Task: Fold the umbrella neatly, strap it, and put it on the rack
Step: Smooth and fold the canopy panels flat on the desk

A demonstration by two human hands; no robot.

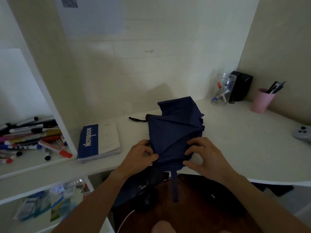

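Note:
A navy blue folding umbrella lies collapsed on the white desk, its loose canopy panels spread and creased. Its black handle end with a wrist loop points to the far left. The umbrella's blue strap hangs down over the desk's front edge. My left hand pinches a fold of the fabric at the near left corner. My right hand grips the fabric at the near right, fingers curled over the cloth.
A blue notebook lies left of the umbrella. Markers fill the left shelf. At the back right stand a clear jar, a black box and a pink cup. A grey controller sits at the right edge.

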